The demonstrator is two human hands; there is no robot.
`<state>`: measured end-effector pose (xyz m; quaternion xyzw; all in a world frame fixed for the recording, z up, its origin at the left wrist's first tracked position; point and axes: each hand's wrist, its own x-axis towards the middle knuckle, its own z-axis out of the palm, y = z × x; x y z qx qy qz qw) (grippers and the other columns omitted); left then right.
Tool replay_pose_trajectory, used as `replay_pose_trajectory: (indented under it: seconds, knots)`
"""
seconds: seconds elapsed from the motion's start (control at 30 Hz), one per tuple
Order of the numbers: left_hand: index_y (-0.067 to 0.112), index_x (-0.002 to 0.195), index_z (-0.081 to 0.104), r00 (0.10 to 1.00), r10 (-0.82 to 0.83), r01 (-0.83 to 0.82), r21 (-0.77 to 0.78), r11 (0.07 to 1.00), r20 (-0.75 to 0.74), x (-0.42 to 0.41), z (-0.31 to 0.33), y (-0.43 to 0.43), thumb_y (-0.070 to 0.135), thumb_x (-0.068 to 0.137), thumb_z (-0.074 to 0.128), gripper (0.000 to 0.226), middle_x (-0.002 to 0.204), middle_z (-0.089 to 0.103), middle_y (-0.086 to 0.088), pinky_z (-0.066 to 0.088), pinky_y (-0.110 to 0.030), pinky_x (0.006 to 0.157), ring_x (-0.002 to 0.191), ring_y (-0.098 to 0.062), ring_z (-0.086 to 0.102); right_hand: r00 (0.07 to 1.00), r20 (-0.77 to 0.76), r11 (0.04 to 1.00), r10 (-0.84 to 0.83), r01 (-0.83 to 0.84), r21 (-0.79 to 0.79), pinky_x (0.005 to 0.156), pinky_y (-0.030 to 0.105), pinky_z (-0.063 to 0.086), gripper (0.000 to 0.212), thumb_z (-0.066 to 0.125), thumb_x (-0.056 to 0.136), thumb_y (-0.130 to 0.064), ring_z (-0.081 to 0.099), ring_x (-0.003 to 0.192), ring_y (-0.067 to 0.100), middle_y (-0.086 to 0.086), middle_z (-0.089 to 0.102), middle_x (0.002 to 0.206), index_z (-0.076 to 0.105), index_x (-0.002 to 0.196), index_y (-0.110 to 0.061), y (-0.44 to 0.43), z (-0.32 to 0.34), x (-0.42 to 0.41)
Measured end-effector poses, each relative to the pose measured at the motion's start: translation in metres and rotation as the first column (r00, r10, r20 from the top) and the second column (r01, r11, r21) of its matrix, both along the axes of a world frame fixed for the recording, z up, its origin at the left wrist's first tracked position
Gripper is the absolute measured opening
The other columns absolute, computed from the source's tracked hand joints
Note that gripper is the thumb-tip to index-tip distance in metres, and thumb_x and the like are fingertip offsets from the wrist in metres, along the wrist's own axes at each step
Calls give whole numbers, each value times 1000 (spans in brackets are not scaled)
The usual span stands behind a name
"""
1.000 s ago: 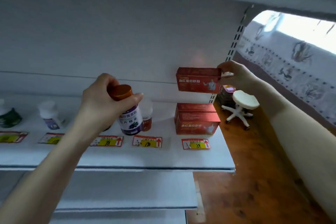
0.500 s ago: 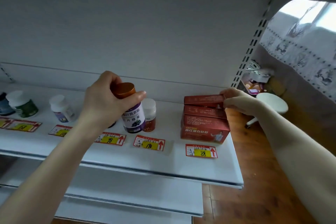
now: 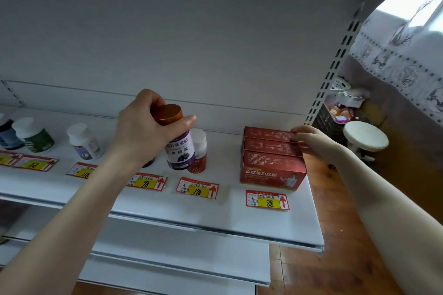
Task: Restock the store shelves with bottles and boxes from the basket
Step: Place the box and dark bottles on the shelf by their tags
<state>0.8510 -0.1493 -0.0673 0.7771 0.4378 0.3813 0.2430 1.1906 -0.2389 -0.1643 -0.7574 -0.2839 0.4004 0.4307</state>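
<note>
head view: the left hand [image 3: 141, 127] reaches up from the lower left with the forearm outstretched. its fingers and thumb are curled round the copper cap [image 3: 167, 114] of a purple-label bottle [image 3: 179, 151], which it holds upright, low over the white shelf [image 3: 143, 201]. the bottle is just in front of a white-capped orange bottle [image 3: 200, 151]; whether its base touches the shelf i cannot tell. the right hand [image 3: 316, 142] comes in from the right, its fingers nearly straight and close together, tips pressed on the right end of the uppermost red box [image 3: 268, 133], not wrapped round it.

the left wrist hides all but a dark sliver of something beside the held bottle. a blue bottle [image 3: 7, 134] is cut off at the left edge. past the shelf's end, a dark crate [image 3: 328, 122] of mixed goods is too blurred to read (a white stool [image 3: 365, 139] stands beside it).

counted: five bottles in plain sight, the others being one green [image 3: 36, 137] and one white [image 3: 85, 142]. there are three red boxes [image 3: 271, 167] packed together, stacked or in a row i cannot tell. six price tags [image 3: 197, 188] line the shelf front, the leftmost cut off.
</note>
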Motion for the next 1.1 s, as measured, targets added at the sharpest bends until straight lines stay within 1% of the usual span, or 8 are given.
replay_pose_trajectory:
  seconds: [0.2,0.37,0.53,0.6,0.7,0.83,1.0,1.1]
  knots:
    - [15,91,46,1000,-19,18,21,1000,4,2,5,1,39,71,74,43,78,46,15,31,-10,56,69,1,46,978,210,1000,19,-14,-26,86,29,41,36,55,90,-12,50,107,19,10,52,121,49,125,-8,-2,6,-9]
    - [15,91,45,1000,-21,21,-6,1000,19,2,15,5,43,73,72,43,78,45,13,31,-10,56,69,2,45,823,531,953,-200,39,299,84,30,45,33,62,86,-21,60,102,24,13,64,114,60,115,-6,9,38,-41]
    - [20,79,44,999,-3,7,-76,997,52,-2,21,8,49,73,70,40,75,46,11,35,-2,48,66,1,44,907,419,883,35,-224,412,83,40,53,8,62,86,-21,66,88,26,6,69,87,63,79,-24,18,85,-128]
    - [19,82,47,997,-17,23,-81,996,73,-4,22,8,51,73,69,40,77,47,12,39,-9,53,68,1,46,883,440,844,166,-358,399,81,30,54,3,63,85,-24,66,87,18,1,68,88,64,85,-21,18,94,-165]
    - [18,87,50,993,-56,63,-61,996,108,-8,25,10,51,73,69,40,79,49,14,44,-18,58,71,0,49,804,506,803,312,-508,312,76,12,51,30,66,80,-32,61,89,0,-11,63,96,60,106,-18,18,102,-207]
    - [19,89,52,991,-111,115,-52,992,77,-21,33,18,54,74,66,41,81,52,13,41,-15,57,73,0,51,812,490,791,318,-512,335,74,11,51,28,70,77,-30,62,88,-1,-18,62,92,54,100,-26,24,104,-240]
    - [17,100,60,879,-362,451,-300,841,309,-62,41,42,42,86,57,29,93,65,2,54,-24,69,88,-13,64,870,393,797,298,-453,399,83,19,52,21,69,78,-25,63,94,3,-12,64,97,55,92,-32,34,108,-266]
    - [18,95,64,848,-449,514,-230,826,282,-83,42,58,32,87,59,17,92,66,2,57,-30,78,90,-15,65,880,360,817,311,-441,372,84,23,51,23,68,79,-25,63,95,7,-8,65,101,54,95,-31,44,107,-282]
